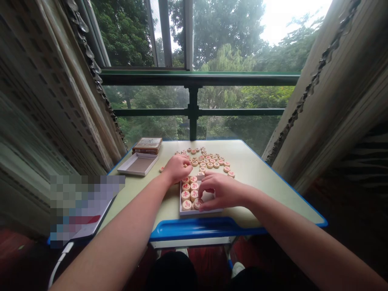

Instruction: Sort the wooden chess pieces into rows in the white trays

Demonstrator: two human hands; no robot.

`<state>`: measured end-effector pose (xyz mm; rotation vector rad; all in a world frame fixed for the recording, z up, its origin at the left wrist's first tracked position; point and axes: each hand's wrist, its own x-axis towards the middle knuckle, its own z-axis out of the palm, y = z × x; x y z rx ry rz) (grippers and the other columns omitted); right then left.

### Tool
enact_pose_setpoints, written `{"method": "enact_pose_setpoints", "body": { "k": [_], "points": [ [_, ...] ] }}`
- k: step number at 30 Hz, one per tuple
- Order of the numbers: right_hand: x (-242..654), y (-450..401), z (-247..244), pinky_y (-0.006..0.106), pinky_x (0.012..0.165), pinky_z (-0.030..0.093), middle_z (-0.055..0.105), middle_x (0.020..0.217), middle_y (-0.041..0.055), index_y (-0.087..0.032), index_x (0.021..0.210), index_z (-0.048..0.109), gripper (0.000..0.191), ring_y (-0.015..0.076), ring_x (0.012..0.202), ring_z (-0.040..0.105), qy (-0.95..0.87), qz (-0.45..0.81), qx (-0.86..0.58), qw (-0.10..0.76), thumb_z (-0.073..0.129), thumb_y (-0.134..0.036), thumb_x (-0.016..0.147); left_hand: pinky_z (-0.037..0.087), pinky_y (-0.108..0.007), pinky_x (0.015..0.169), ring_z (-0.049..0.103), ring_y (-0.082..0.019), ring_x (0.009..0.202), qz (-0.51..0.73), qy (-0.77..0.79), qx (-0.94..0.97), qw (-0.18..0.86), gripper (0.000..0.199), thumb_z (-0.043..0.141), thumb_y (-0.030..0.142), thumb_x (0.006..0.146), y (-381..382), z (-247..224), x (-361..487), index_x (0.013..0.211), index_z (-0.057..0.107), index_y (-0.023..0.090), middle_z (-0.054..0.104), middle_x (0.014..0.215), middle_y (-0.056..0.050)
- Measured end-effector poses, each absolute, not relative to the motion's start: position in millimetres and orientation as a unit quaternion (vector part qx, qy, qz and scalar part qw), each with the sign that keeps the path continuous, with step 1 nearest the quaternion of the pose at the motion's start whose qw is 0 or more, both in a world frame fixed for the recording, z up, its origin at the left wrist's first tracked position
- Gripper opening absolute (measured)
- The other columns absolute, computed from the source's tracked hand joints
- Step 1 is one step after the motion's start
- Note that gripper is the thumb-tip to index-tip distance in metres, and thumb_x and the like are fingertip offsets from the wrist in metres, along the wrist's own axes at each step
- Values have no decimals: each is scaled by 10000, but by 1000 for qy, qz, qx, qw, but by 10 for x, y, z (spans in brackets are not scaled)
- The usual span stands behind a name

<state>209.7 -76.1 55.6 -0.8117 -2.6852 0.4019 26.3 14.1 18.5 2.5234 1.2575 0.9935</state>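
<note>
Holds a piece (pixel 198 203) near-level in the near end of the box (pixel 204 212), right hand (pixel 212 186) curled over, fingers clamped about its rim, likely for a flat fit beside the left column. Reaches with the left hand (pixel 177 169) to the loose pieces (pixel 210 165) beyond the box, fingers bent close together; cannot tell of any grip beneath. Allows room along the box's right wall and across the right tabletop (pixel 260 182); less leftward, towards the lid (pixel 141 165).
</note>
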Motion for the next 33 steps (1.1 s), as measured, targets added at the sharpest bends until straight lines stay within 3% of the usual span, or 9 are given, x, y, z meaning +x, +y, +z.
{"method": "enact_pose_setpoints", "body": {
  "k": [7, 14, 24, 33],
  "points": [
    [2218, -682, 609, 233, 607, 328, 495, 599, -13, -176, 772, 690, 163, 121, 637, 440, -911, 128, -374, 121, 661, -322, 704, 459, -295, 804, 578, -178, 786, 316, 422, 846, 74, 187, 525, 197, 671, 141, 182, 244, 587, 692, 180, 679, 745, -35],
    [2234, -652, 594, 232, 578, 313, 515, 589, 2, -176, 753, 708, 236, 139, 659, 464, -894, 145, -417, 76, 679, -397, 675, 461, -296, 788, 572, -185, 787, 262, 425, 865, 61, 202, 513, 214, 666, 134, 190, 224, 632, 709, 181, 682, 762, -40],
    [2158, -741, 638, 229, 612, 334, 506, 643, -14, -168, 787, 681, 250, 109, 633, 443, -921, 172, -321, 138, 670, -407, 711, 465, -290, 798, 590, -184, 783, 246, 418, 873, 57, 212, 505, 201, 675, 144, 189, 220, 657, 716, 188, 680, 769, -40],
    [2270, -625, 603, 235, 600, 331, 512, 624, 1, -165, 784, 682, 182, 131, 663, 450, -907, 134, -384, 108, 656, -328, 710, 466, -296, 793, 587, -189, 789, 251, 420, 870, 60, 200, 506, 196, 668, 123, 190, 223, 642, 705, 183, 678, 765, -43]
  ]
}}
